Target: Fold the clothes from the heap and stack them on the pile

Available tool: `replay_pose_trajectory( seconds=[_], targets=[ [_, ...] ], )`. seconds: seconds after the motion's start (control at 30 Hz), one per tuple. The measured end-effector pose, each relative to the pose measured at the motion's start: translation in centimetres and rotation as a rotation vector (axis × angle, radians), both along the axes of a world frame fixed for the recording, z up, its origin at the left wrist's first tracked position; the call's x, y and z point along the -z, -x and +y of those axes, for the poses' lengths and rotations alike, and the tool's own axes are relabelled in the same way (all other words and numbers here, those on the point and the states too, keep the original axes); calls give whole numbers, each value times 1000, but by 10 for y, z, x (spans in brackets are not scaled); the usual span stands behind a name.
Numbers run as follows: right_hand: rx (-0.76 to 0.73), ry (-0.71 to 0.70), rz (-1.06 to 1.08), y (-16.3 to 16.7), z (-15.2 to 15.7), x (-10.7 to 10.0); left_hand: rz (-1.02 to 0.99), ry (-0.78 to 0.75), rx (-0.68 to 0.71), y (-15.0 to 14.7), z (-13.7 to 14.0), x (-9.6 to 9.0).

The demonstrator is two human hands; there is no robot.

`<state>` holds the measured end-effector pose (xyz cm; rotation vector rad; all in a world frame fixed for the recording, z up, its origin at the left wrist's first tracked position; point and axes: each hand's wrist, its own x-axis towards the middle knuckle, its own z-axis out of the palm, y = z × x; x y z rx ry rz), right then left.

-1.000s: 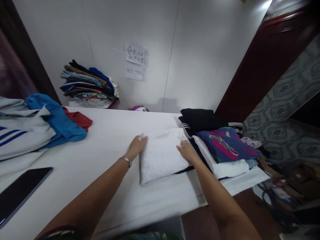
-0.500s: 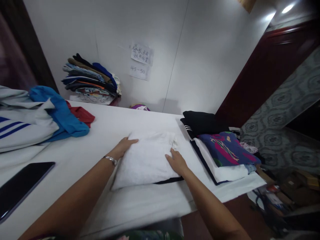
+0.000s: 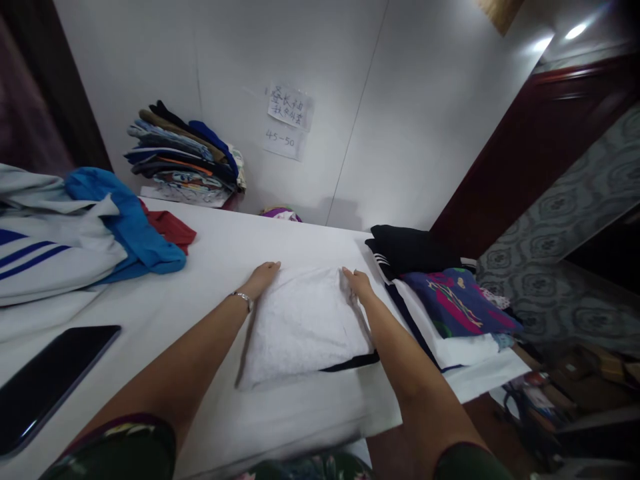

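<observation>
A folded white garment [image 3: 306,327] lies flat on the white table, with a strip of black cloth [image 3: 350,363] showing under its near right edge. My left hand [image 3: 261,279], with a bracelet at the wrist, grips the garment's far left corner; its fingers are partly hidden along the edge. At the far right corner my right hand [image 3: 359,283] is closed on the cloth, thumb and fingers over the edge. Just right of that hand stands a stack of folded clothes, with a purple patterned garment [image 3: 457,303] and a black one [image 3: 413,248] on top.
Left on the table [image 3: 215,233] lie a black phone [image 3: 57,377], a white garment with blue stripes [image 3: 60,250], a blue garment [image 3: 145,243] and a red one [image 3: 173,230]. A tall clothes pile [image 3: 185,153] stands by the wall beside paper signs [image 3: 290,110]. Boxes [image 3: 575,373] stand at right.
Both hands have moved away from me, up to the garment's far corners. My right hand has gone from lying on its right side to gripping the corner. The view has shifted slightly.
</observation>
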<state>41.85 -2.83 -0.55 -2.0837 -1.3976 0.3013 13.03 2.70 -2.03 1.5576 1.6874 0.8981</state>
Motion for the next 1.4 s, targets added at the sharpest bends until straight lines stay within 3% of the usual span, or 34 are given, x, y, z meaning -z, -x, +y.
replay_pose_trajectory(
  seconds=[0.2, 0.43, 0.6, 0.67, 0.8, 0.9, 1.13, 1.27, 1.4],
  targets=[
    [163, -36, -29, -16, -6, 33, 165, 37, -2, -12, 6, 15],
    [174, -3, -48, -23, -8, 51, 296, 16, -6, -17, 1, 21],
    [161, 6, -25, -25, -7, 53, 332, 47, 64, -12, 3, -2],
    [152, 9, -3, -26, -6, 54, 347, -20, 102, -16, -7, -12],
    [117, 16, 70, -27, -5, 53, 499, -247, 404, -34, -52, -12],
    [65, 27, 165, -35, -7, 45, 622, -273, 546, -43, -77, -3],
    [46, 23, 320, -55, -54, 22, 708, -268, 565, -45, -77, -4],
    [-15, 88, 260, -40, -89, 21, 732, -255, 570, -46, -78, -7],
    [-65, 106, 106, -23, -101, 17, 745, -275, 549, -47, -80, -6]
  ],
)
